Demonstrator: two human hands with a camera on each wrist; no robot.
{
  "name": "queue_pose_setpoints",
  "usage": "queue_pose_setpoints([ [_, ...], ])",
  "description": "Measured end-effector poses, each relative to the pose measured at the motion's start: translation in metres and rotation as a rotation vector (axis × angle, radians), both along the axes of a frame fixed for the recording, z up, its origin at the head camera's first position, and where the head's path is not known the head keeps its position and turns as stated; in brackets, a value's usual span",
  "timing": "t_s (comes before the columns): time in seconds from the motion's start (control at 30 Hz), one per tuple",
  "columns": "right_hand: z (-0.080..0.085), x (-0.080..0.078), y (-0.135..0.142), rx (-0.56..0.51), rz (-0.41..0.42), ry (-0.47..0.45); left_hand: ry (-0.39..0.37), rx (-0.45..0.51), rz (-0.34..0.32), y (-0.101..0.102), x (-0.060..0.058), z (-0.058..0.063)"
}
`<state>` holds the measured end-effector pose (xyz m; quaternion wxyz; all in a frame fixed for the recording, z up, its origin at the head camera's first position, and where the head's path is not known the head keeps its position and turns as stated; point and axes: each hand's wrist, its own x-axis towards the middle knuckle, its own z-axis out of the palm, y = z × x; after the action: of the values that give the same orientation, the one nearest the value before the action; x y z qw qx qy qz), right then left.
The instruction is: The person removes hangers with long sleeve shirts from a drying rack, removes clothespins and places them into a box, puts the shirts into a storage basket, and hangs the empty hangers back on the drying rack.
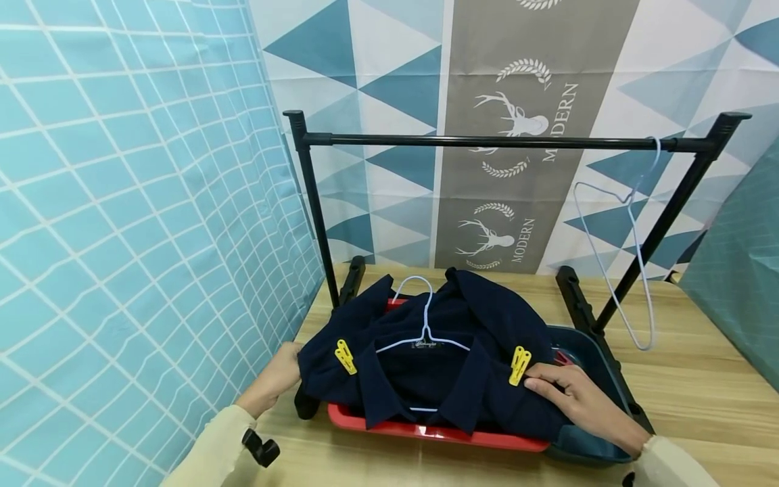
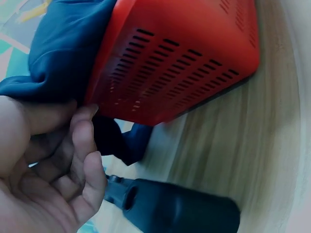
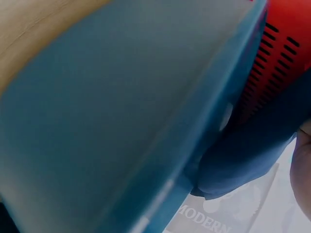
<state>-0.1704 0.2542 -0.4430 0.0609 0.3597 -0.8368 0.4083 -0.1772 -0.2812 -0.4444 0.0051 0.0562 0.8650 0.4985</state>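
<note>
A dark navy collared shirt (image 1: 438, 379) lies spread over a red basket (image 1: 438, 433), with a pale hanger (image 1: 425, 318) inside its neck and the hook standing up. Two yellow clothespins, a left clothespin (image 1: 345, 357) and a right clothespin (image 1: 519, 366), are clipped at the shoulders. At the shirt's left side my left hand (image 1: 281, 375) pinches the fabric; the left wrist view shows thumb and fingertips meeting on the cloth beside the basket wall (image 2: 180, 53). My right hand (image 1: 578, 399) pinches the other shoulder, just beside the right clothespin. Only part of that hand appears in the right wrist view.
A black rack with a horizontal bar (image 1: 487, 141) stands behind the shirt, its feet on the wooden table (image 1: 700, 379). Another pale hanger (image 1: 639, 257) hangs at the bar's right end. Right of the red basket sits a dark teal basin (image 1: 599, 358) with a small red item inside.
</note>
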Motion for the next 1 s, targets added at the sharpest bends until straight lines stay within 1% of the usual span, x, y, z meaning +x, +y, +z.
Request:
queue_pose_setpoints([
  [0.03,-0.001,0.0,0.0,0.005,-0.007,0.004,-0.011,-0.002,0.012,-0.004,0.001,-0.001],
  [0.07,-0.001,0.0,0.0,0.01,-0.009,0.007,-0.045,-0.01,0.055,-0.004,0.001,0.001],
  [0.17,-0.003,0.0,0.0,0.016,-0.007,0.013,-0.024,0.034,0.118,-0.006,0.002,0.006],
  [0.2,-0.003,0.0,0.0,0.017,-0.005,0.017,-0.018,0.059,0.158,-0.004,0.002,0.01],
  [0.23,-0.003,0.0,0.0,0.017,-0.003,0.019,0.002,0.078,0.188,-0.003,0.002,0.011],
  [0.27,-0.003,0.0,-0.001,0.014,0.0,0.019,0.035,0.097,0.223,-0.002,0.002,0.013],
  [0.3,-0.003,0.0,-0.001,0.015,0.002,0.025,0.074,0.114,0.244,-0.002,0.002,0.015],
  [0.37,-0.002,-0.001,-0.001,0.016,0.008,0.045,0.168,0.151,0.248,-0.001,0.003,0.018],
  [0.4,-0.002,-0.001,-0.001,0.017,0.01,0.06,0.218,0.155,0.23,-0.001,0.003,0.019],
  [0.43,-0.001,-0.001,-0.002,0.015,0.013,0.075,0.27,0.147,0.196,-0.001,0.004,0.02],
  [0.47,0.0,-0.002,-0.002,0.015,0.017,0.098,0.313,0.137,0.147,-0.001,0.006,0.022],
  [0.53,0.001,-0.004,-0.001,0.014,0.022,0.14,0.384,0.084,0.021,-0.002,0.008,0.025],
  [0.6,0.003,-0.005,-0.001,0.009,0.022,0.179,0.422,0.01,-0.106,-0.001,0.011,0.027],
  [0.67,0.004,-0.006,-0.001,0.009,0.022,0.199,0.423,-0.044,-0.224,0.001,0.014,0.03],
  [0.7,0.005,-0.006,-0.001,0.01,0.02,0.203,0.417,-0.062,-0.273,0.002,0.015,0.031],
  [0.77,0.007,-0.007,-0.001,0.014,0.015,0.204,0.38,-0.061,-0.348,0.004,0.016,0.031],
  [0.87,0.008,-0.007,-0.001,0.022,0.011,0.19,0.321,-0.057,-0.412,0.005,0.017,0.029],
  [0.97,0.008,-0.008,-0.001,0.024,0.006,0.19,0.27,-0.083,-0.438,0.004,0.018,0.028],
  [1.0,0.008,-0.008,-0.001,0.023,0.007,0.191,0.263,-0.1,-0.448,0.003,0.017,0.027],
])
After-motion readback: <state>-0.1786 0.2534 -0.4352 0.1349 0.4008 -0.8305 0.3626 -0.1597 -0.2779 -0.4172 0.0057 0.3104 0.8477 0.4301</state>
